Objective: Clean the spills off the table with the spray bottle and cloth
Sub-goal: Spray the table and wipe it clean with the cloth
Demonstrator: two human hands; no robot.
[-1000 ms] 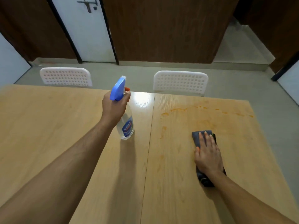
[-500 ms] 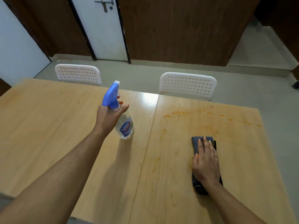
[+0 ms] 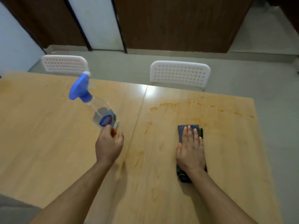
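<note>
Orange spills (image 3: 168, 104) remain across the desk (image 3: 48, 135), so we judge most wiping left. Our right hand (image 3: 191, 151) presses straight fingers on the cloth (image 3: 182, 128); our left hand (image 3: 109, 147), loosely curled, sits beside the tilted spray bottle (image 3: 103, 113).

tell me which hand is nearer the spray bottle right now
Left. The left hand is just below the base of the spray bottle, fingers about at it. The right hand lies flat on the cloth, well off to the bottle's right.
</note>
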